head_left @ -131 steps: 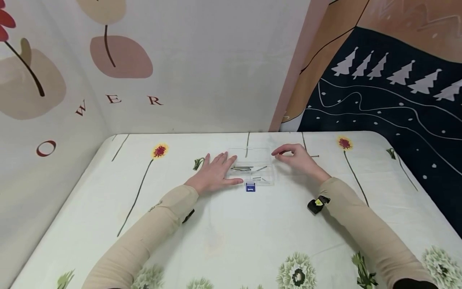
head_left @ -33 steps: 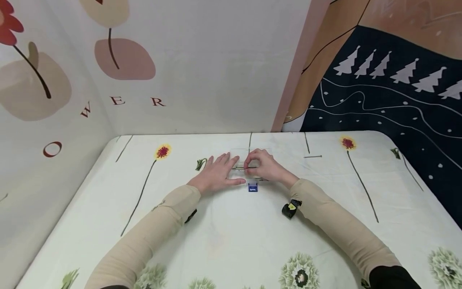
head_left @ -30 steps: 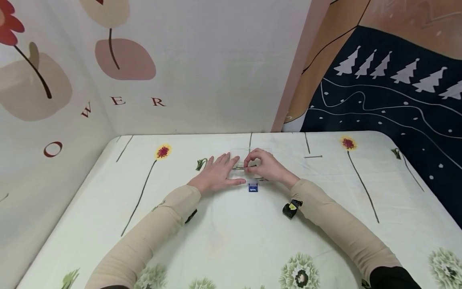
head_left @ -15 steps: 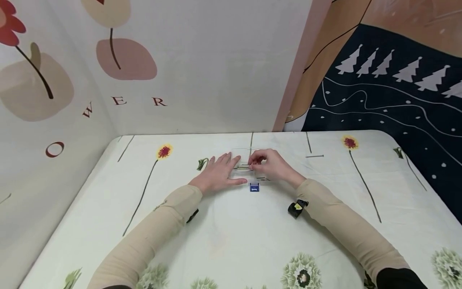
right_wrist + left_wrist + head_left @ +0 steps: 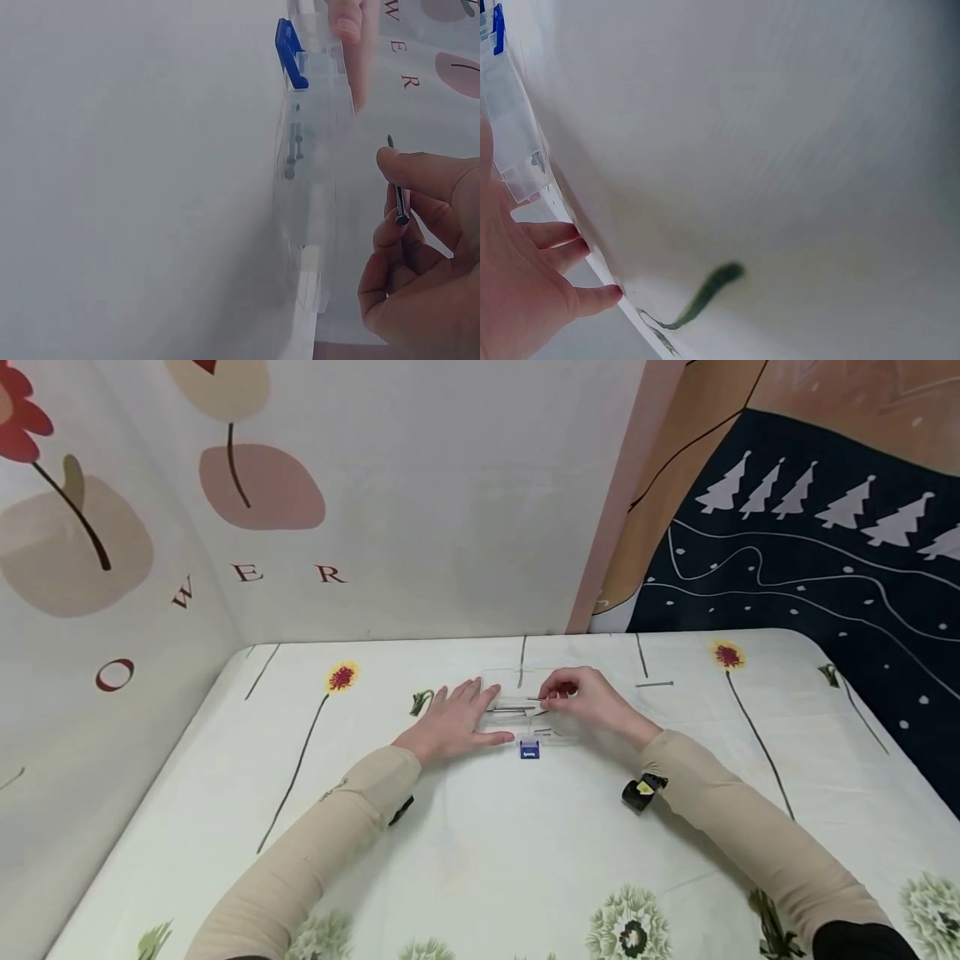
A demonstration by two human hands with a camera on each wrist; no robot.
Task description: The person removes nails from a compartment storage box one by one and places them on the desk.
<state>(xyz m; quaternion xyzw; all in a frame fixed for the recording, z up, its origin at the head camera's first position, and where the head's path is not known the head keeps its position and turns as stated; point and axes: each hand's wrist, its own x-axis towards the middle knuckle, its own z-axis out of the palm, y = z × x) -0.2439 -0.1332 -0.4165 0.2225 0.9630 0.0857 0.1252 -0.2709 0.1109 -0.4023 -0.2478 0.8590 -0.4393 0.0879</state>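
Note:
A clear plastic compartment box point(image 5: 510, 724) with a blue latch point(image 5: 529, 749) lies unlatched on the table, its transparent lid tipped back. Several nails point(image 5: 510, 710) lie in its left compartment and some shorter ones point(image 5: 542, 732) in the front right one. My left hand point(image 5: 453, 722) rests spread at the box's left side, fingers straight. Above the box's right part, my right hand point(image 5: 588, 700) pinches a nail between thumb and fingers. In the right wrist view that nail point(image 5: 400, 202) stands clear of the box wall, its flat head toward the camera.
One loose nail point(image 5: 655, 683) lies on the tablecloth right of the box. The white cloth point(image 5: 450, 827) bears printed flowers. A pale curtain wall point(image 5: 420, 543) rises behind the table, and a dark tree-patterned cloth point(image 5: 810, 568) hangs at the right.
My right hand went from the box's right side into its left compartment, then came back rightward and up with a nail pinched. The left hand has stayed in place.

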